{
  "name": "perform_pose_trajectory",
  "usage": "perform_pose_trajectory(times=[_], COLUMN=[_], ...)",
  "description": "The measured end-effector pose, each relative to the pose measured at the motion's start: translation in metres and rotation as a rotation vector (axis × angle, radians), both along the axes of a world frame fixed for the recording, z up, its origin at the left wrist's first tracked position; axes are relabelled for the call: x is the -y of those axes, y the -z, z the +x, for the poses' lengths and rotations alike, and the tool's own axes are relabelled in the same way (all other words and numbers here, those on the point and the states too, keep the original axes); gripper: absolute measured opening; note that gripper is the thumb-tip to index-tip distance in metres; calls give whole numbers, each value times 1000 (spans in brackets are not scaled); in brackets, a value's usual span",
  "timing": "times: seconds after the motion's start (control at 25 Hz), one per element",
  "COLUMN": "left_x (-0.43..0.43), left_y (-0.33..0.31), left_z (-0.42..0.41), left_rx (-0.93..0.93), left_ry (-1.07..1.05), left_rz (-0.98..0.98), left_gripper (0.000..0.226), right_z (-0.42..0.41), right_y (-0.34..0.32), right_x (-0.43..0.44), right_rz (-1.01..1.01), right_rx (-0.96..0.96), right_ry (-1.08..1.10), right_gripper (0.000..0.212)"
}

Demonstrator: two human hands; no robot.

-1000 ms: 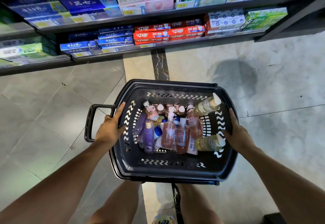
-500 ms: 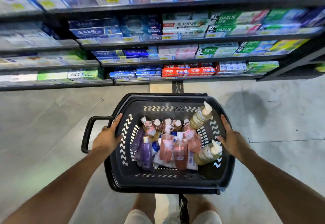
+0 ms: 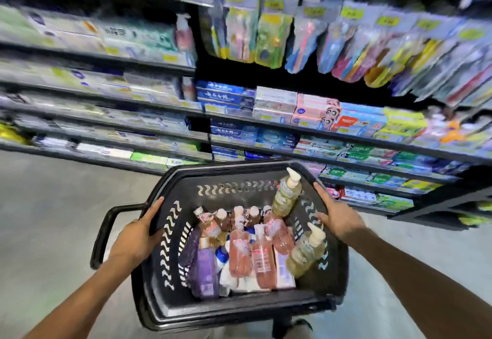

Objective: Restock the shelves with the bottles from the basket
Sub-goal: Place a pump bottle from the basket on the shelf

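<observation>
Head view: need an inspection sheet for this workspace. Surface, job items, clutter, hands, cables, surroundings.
Surface: grey floor, blurred by camera motion.
Job's things: black basket holding pink bottles, two yellow-green pump bottles and a purple bottle; all inside the basket.
Clutter: pale flat packs under the bottles.
Grippers: left hand grips the basket's left rim beside its loop handle; right hand grips the right rim.
Cables: nothing seen.
Surroundings: shelves of toothpaste boxes; toothbrush packs hang above; labels mostly too blurred to read.
</observation>
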State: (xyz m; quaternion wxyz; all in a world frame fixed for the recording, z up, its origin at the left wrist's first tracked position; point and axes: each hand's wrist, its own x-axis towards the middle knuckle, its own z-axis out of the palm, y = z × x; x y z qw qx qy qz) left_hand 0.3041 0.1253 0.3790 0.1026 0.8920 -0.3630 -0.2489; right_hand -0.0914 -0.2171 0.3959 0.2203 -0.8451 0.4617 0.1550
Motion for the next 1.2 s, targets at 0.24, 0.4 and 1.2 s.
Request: perform_pose_trajectory(times=[0.24, 0.4, 1.2], left_x=[-87, -142, -385], left_y=[-37, -45, -25], left_z=[63, 96, 257], left_rx=[46, 65, 68], left_ry=[-233, -396, -1291], left_rz=[-23, -43, 7], left_gripper=[89, 87, 88], right_z=[169, 285, 902], right_y=[-28, -25, -6], right_x=[4, -4, -261], right_rz=[-46, -44, 12], right_rx=[16, 39, -48], right_ry=[-338, -516, -1449], right_gripper=[98, 98, 99])
